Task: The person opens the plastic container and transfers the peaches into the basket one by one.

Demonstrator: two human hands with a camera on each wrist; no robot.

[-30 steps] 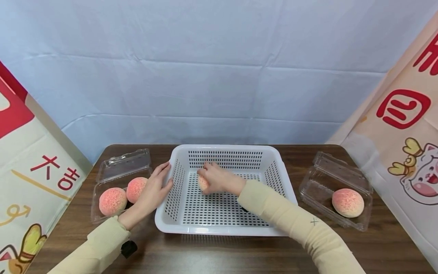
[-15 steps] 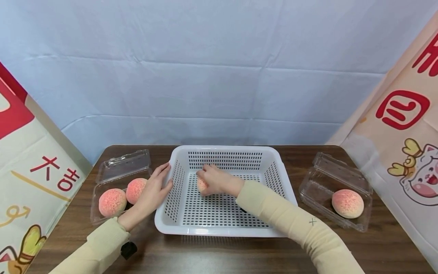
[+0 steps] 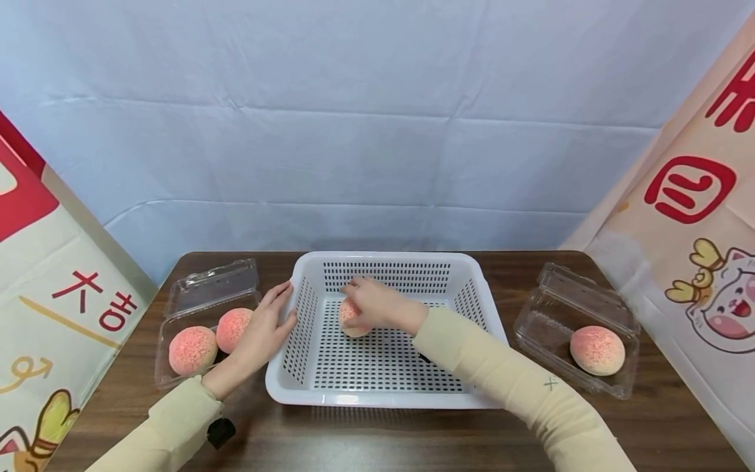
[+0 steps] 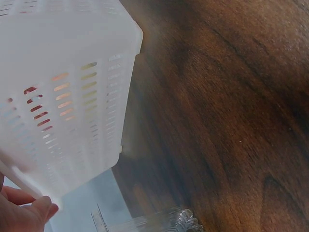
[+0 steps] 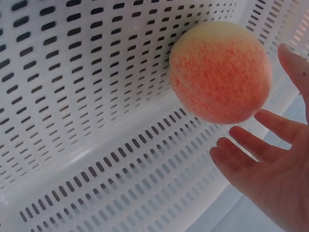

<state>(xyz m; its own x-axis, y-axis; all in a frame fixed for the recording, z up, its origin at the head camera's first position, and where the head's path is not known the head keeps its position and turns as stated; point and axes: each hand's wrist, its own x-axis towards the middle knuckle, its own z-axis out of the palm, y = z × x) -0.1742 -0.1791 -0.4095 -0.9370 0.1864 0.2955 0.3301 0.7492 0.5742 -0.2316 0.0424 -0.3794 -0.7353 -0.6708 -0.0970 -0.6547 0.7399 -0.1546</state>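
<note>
A pink-and-cream peach (image 3: 351,318) lies on the floor of the white perforated basket (image 3: 377,397), left of its middle. Just above it hovers my right hand (image 3: 380,305); the right wrist view shows the spread fingers (image 5: 241,159) beside the peach (image 5: 222,72), with the palm holding nothing. My left hand (image 3: 262,328) rests with fairly straight fingers on the basket's left rim. In the left wrist view its fingertips (image 4: 48,208) touch the basket edge, and most of that hand is out of view.
Left of the basket, an opened clear clamshell box (image 3: 212,301) holds two peaches (image 3: 193,351). A similar clear box (image 3: 539,328) on the right holds one peach (image 3: 598,351). Everything stands on a dark wooden table (image 3: 377,446) backed by a pale cloth (image 3: 377,164).
My right hand has loosened from the peach and lifted slightly, so more of the fruit shows. The left hand stays on the rim.
</note>
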